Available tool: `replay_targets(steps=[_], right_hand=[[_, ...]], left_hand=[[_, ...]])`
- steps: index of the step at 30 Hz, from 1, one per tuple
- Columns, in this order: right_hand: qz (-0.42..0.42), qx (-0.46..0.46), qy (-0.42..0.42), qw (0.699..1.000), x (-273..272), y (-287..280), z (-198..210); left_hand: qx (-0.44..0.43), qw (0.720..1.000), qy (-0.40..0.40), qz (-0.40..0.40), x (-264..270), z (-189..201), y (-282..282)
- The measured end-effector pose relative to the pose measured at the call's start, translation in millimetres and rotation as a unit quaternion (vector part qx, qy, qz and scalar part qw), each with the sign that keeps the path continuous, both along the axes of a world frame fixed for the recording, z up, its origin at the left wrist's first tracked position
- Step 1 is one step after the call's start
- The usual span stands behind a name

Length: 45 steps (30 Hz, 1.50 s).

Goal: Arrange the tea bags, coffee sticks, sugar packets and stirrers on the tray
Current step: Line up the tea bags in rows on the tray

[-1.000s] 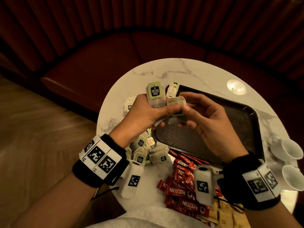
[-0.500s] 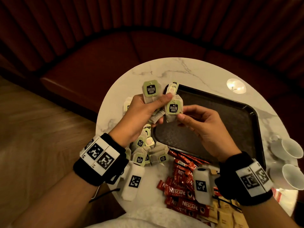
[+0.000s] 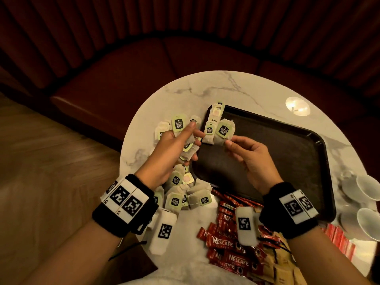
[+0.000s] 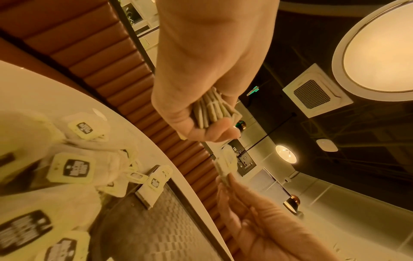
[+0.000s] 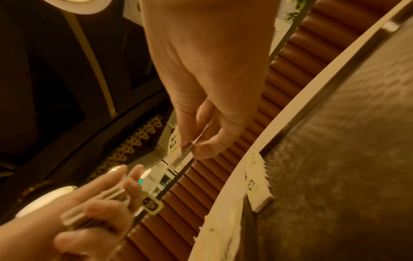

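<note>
My left hand [image 3: 190, 133] grips a bunch of green-tagged tea bags [image 3: 178, 124], held just left of the black tray [image 3: 308, 133]. The bunch shows edge-on in the left wrist view [image 4: 211, 109]. My right hand [image 3: 228, 141] pinches a single tea bag [image 3: 223, 130] by its lower edge, above the tray's left end. A short row of tea bags [image 3: 214, 115] stands along the tray's far-left corner, also visible as a row of tea bags [image 5: 257, 180] in the right wrist view. The rest of the tray floor is bare.
A loose heap of tea bags [image 3: 181, 197] lies on the marble table [image 3: 236, 89] under my left wrist. Red Nescafe sticks [image 3: 223, 243] and brown sugar packets [image 3: 277, 270] lie near the front edge. Two white cups [image 3: 369, 202] stand at the right, with red-striped packets [image 3: 339, 237] beside them.
My right hand has drawn one tea bag out of the left hand's bunch. The hands have parted, and both have moved forward towards the tray's far-left corner.
</note>
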State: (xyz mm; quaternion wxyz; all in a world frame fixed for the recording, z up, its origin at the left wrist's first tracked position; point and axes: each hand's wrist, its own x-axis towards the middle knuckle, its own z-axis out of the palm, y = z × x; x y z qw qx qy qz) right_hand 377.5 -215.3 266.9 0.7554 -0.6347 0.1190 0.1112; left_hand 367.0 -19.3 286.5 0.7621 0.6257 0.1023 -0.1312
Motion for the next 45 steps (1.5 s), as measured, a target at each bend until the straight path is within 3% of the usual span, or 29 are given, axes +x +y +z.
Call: replay_targets(steps=[4,9,13,23,28,32,35,39,45], right_hand=[[-0.019,-0.055,0.051,0.997,30,-6,-37],[0.014,-0.204,0.087,0.975,68,-9,-80],[0.047,-0.236,0.107,0.965,80,1,-93],[0.112,-0.270,0.108,0.950,81,2,-81],[0.187,-0.347,0.081,0.915,79,-3,-74],[0.199,-0.416,0.031,0.887,76,-2,-63],[0.175,-0.370,-0.025,0.912,68,3,-48],[0.164,-0.214,-0.108,0.957,47,16,-12],[0.234,-0.114,-0.110,0.959,29,23,14]], left_hand=[[0.001,0.999,0.045,0.001,-2,-9,2],[0.006,0.998,0.069,0.007,-4,-15,6],[0.014,0.997,0.075,0.013,-3,-18,8],[-0.007,0.997,0.073,0.011,1,-19,6],[-0.009,0.998,0.065,0.006,3,-15,5],[-0.017,0.998,0.063,0.001,3,-14,6],[-0.040,0.997,0.065,-0.006,3,-13,6],[-0.041,0.998,0.044,-0.032,1,-10,6],[0.002,0.995,0.026,-0.101,-4,-3,-5]])
